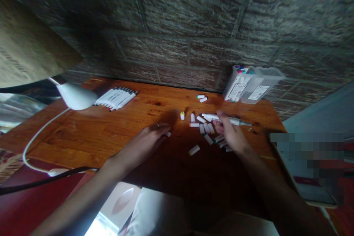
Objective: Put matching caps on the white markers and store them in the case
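My left hand (151, 138) is low over the wooden table, its fingers closed on a small white marker cap (167, 134). On the right, my right hand (228, 131) grips a white marker (238, 121), which lies nearly level between thumb and fingers. Several loose white caps with coloured ends are scattered between and under my hands. A yellow-topped cap (182, 115) stands upright, while another cap (194, 150) lies apart nearer to me. Farther back, a green-ended cap (200, 97) rests beside one more cap (203, 100).
A row of white markers (117, 97) lies at the back left, beside a white lamp base (76, 96) with its cable. Against the brick wall stand a clear case holding markers (235, 86) and a second clear case (258, 88). A large brown shade (30, 44) hangs at upper left.
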{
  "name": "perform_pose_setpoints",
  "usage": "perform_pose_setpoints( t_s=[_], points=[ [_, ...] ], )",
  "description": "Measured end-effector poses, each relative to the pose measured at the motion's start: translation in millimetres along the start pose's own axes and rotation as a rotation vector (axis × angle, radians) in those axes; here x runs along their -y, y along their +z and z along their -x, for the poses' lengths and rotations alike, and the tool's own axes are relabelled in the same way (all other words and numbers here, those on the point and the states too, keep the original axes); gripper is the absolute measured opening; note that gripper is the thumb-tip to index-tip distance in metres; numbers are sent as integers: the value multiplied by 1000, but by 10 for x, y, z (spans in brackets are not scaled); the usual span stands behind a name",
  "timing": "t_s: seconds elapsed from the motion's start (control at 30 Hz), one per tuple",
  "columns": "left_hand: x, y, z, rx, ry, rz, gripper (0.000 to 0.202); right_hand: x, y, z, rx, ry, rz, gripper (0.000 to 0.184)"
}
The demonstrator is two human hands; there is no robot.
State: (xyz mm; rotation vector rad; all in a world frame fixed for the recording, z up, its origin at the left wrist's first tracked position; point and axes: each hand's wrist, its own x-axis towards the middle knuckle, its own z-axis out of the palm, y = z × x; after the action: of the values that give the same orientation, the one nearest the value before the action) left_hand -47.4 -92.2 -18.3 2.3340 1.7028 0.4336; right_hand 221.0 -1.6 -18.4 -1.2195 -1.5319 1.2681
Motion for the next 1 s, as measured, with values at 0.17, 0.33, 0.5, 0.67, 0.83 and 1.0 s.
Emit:
perform_pose_setpoints(
  t_s=[0.17,0.33,0.5,0.67,0.83,1.0],
  points=[
    [-16,-26,2,17,-17,22,28,-40,-12,-2,-81,-32,53,49],
    [-245,74,-90,-53,-25,400,22,2,13,63,25,-187,47,38],
    [-378,230,-162,-136,-6,570,20,4,51,133,2,-180,74,33],
    [-381,340,-161,-187,28,507,18,74,71,131,99,-293,247,30],
    [-372,429,-176,-180,8,463,18,107,63,143,244,-368,413,30],
    [-375,505,-209,-196,77,419,17,125,115,140,351,-412,663,28]
  ],
)
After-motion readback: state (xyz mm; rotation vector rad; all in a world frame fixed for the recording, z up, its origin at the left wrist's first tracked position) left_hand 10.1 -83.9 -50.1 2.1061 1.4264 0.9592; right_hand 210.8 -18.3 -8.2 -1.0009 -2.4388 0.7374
